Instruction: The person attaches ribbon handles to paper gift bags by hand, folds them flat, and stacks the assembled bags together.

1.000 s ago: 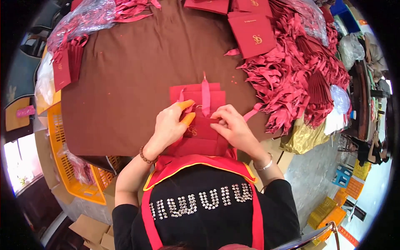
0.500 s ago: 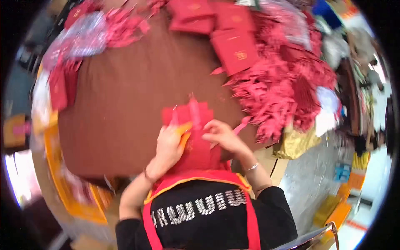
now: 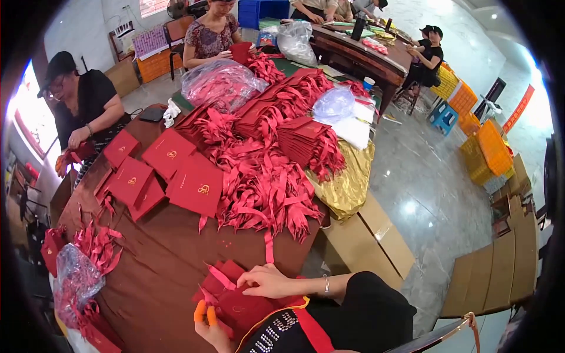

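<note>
Several flat red gift bags (image 3: 244, 312) with pink ribbons lie overlapped at the table's near edge, against my apron. A gold emblem shows on the top one. My right hand (image 3: 268, 281) rests over their upper edge, fingers curled together beside a pink ribbon (image 3: 220, 276); what they pinch is hidden. Orange covers sit on two fingers of my left hand (image 3: 213, 329), which stick up slightly apart at the left side of the bags. Its thumb is not visible. Another ribbon (image 3: 269, 247) trails from the big pile down to behind my right hand.
A heap of red bags and ribbons (image 3: 265, 188) spreads across the brown-covered table (image 3: 153, 265). Gold foil (image 3: 347, 179) and cardboard boxes (image 3: 368, 238) are at its right. A plastic-wrapped bundle (image 3: 79, 282) sits left. Co-workers sit at the far left and back.
The view has swung up and to the right, bringing in the room and co-workers. My right hand has closed in over the bags' top edge; my left hand is lower at their left side.
</note>
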A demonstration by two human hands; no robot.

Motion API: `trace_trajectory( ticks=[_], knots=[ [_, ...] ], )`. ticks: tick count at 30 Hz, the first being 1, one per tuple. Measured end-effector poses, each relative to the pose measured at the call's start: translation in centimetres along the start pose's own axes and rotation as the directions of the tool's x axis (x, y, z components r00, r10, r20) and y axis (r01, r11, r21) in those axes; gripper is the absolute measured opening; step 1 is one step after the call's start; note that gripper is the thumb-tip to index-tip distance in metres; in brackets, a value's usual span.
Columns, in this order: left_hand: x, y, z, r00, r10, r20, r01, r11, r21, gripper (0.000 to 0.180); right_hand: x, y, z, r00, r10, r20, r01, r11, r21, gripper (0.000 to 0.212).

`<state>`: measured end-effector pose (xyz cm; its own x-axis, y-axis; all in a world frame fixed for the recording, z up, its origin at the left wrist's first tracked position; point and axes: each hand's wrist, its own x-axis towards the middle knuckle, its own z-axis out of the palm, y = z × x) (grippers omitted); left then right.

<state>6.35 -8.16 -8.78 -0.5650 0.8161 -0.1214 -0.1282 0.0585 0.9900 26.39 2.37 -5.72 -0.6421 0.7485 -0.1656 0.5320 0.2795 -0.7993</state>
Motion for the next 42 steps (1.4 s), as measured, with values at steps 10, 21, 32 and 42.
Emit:
trace_trajectory(
  ticks=[10, 21, 32, 42],
  knots=[
    [-0.3, 3.1, 0.8, 0.950, -0.301, -0.081, 0.279, 0.937, -0.212, 0.027, 2.8, 0.0, 0.4, 0.986, -0.161, -0.044, 0.167, 0.966, 0.200, 0.022],
    [0.6, 0.7, -0.8, 0.978, -0.133, -0.160, 0.083, 0.954, -0.287, 0.025, 5.9, -1.0, 0.7, 0.957, -0.283, -0.063, 0.265, 0.942, -0.206, 0.025],
    [-2.3, 5.2, -1.3, 0.985, -0.137, -0.101, 0.154, 0.970, 0.187, 0.029, 5.3, -1.1, -0.6, 0.985, -0.164, 0.060, 0.169, 0.980, -0.101, 0.027],
    [-1.3, 3.1, 1.0, 0.920, 0.309, 0.240, -0.389, 0.668, 0.635, 0.020, 5.3, -0.5, -0.4, 0.988, 0.001, 0.152, -0.026, 0.986, 0.162, 0.033]
  ],
)
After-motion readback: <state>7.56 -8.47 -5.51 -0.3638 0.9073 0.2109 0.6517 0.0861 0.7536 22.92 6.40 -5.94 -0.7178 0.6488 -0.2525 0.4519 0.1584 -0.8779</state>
